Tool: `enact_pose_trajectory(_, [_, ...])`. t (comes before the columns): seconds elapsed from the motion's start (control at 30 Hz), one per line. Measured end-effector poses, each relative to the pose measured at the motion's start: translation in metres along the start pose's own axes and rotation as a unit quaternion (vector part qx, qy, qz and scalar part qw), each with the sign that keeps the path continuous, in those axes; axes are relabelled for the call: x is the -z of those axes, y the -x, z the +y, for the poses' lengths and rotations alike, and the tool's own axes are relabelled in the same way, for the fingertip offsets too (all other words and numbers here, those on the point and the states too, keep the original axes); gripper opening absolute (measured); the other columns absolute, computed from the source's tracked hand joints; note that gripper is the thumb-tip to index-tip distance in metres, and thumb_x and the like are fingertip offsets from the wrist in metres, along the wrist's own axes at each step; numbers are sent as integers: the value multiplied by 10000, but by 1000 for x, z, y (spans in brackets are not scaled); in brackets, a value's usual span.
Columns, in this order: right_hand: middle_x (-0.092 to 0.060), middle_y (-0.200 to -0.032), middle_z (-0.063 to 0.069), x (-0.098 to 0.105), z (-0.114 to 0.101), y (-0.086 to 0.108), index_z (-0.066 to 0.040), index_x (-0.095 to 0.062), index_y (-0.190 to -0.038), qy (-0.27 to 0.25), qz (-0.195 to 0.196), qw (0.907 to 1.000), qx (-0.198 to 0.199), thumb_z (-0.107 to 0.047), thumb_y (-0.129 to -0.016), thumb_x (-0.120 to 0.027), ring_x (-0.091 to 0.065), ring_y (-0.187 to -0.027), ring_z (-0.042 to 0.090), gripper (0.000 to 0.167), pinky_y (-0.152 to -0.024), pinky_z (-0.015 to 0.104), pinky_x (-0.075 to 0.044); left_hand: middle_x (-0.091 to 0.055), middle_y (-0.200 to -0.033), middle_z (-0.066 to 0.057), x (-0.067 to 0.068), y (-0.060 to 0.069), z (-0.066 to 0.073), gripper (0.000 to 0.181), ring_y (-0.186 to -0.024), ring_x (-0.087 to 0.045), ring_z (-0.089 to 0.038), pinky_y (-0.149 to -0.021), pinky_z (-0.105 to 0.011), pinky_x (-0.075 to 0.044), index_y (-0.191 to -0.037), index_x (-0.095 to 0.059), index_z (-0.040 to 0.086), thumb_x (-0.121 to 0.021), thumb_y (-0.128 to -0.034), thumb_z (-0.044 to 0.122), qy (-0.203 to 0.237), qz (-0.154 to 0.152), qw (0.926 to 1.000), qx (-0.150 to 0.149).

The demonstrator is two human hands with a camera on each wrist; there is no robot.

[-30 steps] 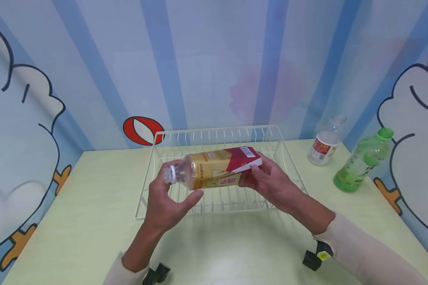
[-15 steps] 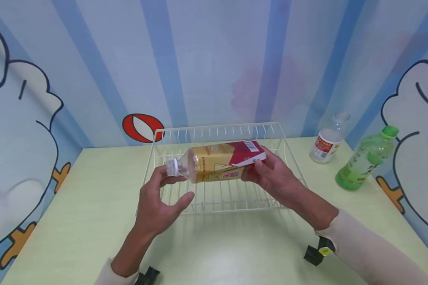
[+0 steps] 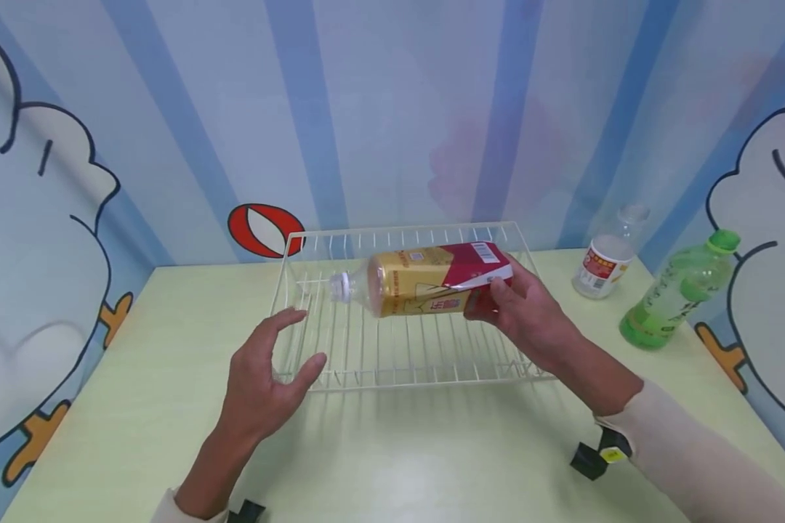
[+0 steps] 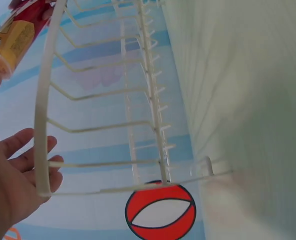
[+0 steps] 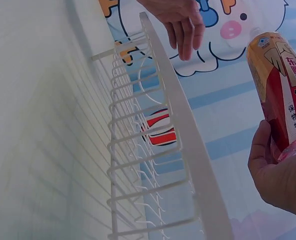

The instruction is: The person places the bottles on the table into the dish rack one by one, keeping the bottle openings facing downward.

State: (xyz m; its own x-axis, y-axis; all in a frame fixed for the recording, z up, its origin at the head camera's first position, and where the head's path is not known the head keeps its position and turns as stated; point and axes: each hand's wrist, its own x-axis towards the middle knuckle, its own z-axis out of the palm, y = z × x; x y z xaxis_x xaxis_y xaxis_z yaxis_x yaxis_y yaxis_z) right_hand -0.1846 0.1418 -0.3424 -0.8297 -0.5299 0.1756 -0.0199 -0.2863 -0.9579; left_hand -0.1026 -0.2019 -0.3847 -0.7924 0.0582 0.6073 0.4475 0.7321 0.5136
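A clear plastic bottle [image 3: 425,283] with a gold and red label lies sideways in the air above a white wire rack [image 3: 392,378]. My right hand [image 3: 530,312] grips it round its base end, and the neck with a white ring points left. The same bottle [image 5: 283,85] appears at the right of the right wrist view, with fingers round its lower part. My left hand [image 3: 262,381] is apart from the bottle, fingers and thumb spread, near the rack's left front corner. In the left wrist view the left hand [image 4: 17,170] is partly behind the rack's rim.
A clear bottle [image 3: 605,254] with a red and white label stands at the back right of the table [image 3: 190,349]. Beside it is a green bottle [image 3: 680,290] with a green cap. A striped, cartoon-printed backdrop [image 3: 392,123] rises behind.
My left hand has left the bottle's neck and moved left and down, its fingers spreading. The right hand has shifted the bottle a little right and up.
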Motion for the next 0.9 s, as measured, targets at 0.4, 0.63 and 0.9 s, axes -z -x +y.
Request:
enact_pose_trajectory(0.4, [-452, -1389, 75, 11, -14, 3, -155, -335, -1507, 281, 265, 9992, 30, -359, -1014, -557, -411, -1293, 278, 578, -982, 308, -492, -133, -1659, -96, 9, 6, -25, 917, -1473, -220, -378, -1079, -692, -252, -1567, -237, 22, -703, -879, 411, -743, -1413, 9852, 624])
enact_pose_trajectory(0.63, [-360, -1460, 84, 18, -30, 5, -163, -208, -1584, 813, 627, 9947, -4, -261, -1045, -503, -349, -1339, 265, 622, -981, 293, -494, -96, -1660, -140, 10, 8, -28, 1022, -1507, -109, -366, -1101, -700, -198, -1592, -108, 27, -665, -888, 516, -1055, -1923, 9705, 1002])
enact_pose_trajectory(0.9, [-355, -1464, 107, 31, -50, 4, -203, -265, -1572, 995, 782, 9916, 251, -224, -1037, -525, -352, -1322, 289, 595, -969, 293, -503, -25, -1669, -127, 10, 7, -28, 1086, -1518, -48, -356, -1087, -722, -191, -1587, -58, 6, -658, -877, 568, -1066, -2169, 9622, 1256])
